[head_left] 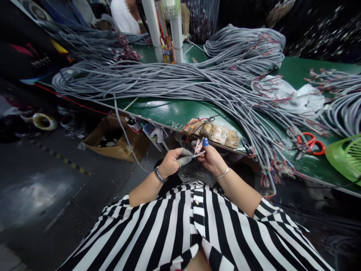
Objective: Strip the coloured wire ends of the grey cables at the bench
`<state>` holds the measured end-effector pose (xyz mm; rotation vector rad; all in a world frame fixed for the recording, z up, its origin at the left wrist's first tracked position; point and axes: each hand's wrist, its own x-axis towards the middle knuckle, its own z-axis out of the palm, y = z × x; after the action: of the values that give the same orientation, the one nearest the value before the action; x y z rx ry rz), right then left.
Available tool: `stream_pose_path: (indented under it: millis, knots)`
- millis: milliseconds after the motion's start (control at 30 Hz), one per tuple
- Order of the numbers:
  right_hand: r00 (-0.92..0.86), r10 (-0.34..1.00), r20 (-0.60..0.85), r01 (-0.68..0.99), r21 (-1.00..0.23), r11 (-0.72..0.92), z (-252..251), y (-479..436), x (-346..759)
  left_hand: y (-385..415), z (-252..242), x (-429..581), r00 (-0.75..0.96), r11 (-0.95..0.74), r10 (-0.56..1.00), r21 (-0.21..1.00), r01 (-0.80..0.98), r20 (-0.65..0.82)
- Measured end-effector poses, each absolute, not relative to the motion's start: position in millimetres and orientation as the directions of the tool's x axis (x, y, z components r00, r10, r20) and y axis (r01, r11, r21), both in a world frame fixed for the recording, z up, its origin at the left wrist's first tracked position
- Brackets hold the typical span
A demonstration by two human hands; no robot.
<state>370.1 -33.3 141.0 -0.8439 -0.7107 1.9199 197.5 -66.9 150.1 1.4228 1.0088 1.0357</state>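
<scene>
Black and white stripes run down the shirt (169,226) closest to the head camera. Just past it, the left hand (169,163) pinches a thin gray cable (199,154) near its end, with pale covers (185,161) on two fingers. The right hand (213,161) grips a small pink-and-white thing (198,146) right by that end; what it is, I can't tell. One of its fingertips wears a blue cover (205,142). Both hands and the cable end are in front of the near edge of the green table (160,107). A big bundle of gray cables (158,79) lies across the table. To the right are red-handled cutters (308,145) and a green basket (345,158).
</scene>
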Motion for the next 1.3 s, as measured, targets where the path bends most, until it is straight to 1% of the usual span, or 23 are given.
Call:
stream_pose_path:
  millis: [67,200,400,467,567,667,767,867,933,1000,1067,1100,1167,1200,1300]
  knots:
    - [-0.333,0.902,-0.275,-0.525,-0.74,-0.42,140,-32,368,-66,150,200,0.262,-0.079,0.963,0.996,0.052,0.063]
    - [-0.281,0.921,-0.27,-0.527,-0.758,-0.383,140,-32,365,-65,149,204,0.271,-0.067,0.961,0.996,0.051,0.051]
    - [-0.372,0.874,-0.312,-0.543,-0.691,-0.477,138,-39,370,-74,147,201,0.265,-0.054,0.963,0.998,0.045,0.04]
    - [-0.388,0.867,-0.312,-0.52,-0.703,-0.486,135,-44,377,-82,148,197,0.27,-0.055,0.962,0.997,0.051,0.039]
    - [-0.384,0.88,-0.279,-0.435,-0.786,-0.439,131,-55,392,-97,152,192,0.261,-0.077,0.964,0.99,0.116,0.044]
    - [-0.407,0.877,-0.255,-0.296,-0.872,-0.39,132,-69,404,-112,156,187,0.255,-0.11,0.966,0.966,0.235,0.048]
    - [-0.42,0.889,-0.185,-0.165,-0.947,-0.275,139,-82,407,-125,154,187,0.27,-0.162,0.96,0.93,0.33,0.072]
    - [-0.41,0.907,-0.094,-0.083,-0.987,-0.139,147,-91,403,-133,151,192,0.285,-0.189,0.954,0.926,0.327,0.094]
    - [-0.443,0.893,-0.077,-0.019,-0.995,-0.095,152,-95,403,-136,153,197,0.298,-0.206,0.948,0.925,0.32,0.108]
    - [-0.485,0.873,-0.05,0.088,-0.996,-0.008,158,-98,407,-138,160,201,0.295,-0.206,0.949,0.925,0.319,0.109]
    - [-0.503,0.864,0.015,0.255,-0.953,0.164,166,-101,417,-138,168,204,0.253,-0.127,0.966,0.95,0.285,0.053]
    - [-0.507,0.86,0.056,0.351,-0.898,0.266,170,-102,422,-138,172,205,0.232,-0.058,0.973,0.967,0.246,-0.001]
    - [-0.52,0.845,0.129,0.53,-0.727,0.437,178,-104,431,-138,178,206,0.197,0.096,0.972,0.984,0.15,-0.125]
    - [-0.524,0.837,0.157,0.602,-0.627,0.494,182,-106,434,-137,180,206,0.188,0.162,0.966,0.981,0.102,-0.179]
    - [-0.521,0.824,0.222,0.741,-0.362,0.566,191,-112,438,-136,182,207,0.183,0.28,0.945,0.96,-0.021,-0.271]
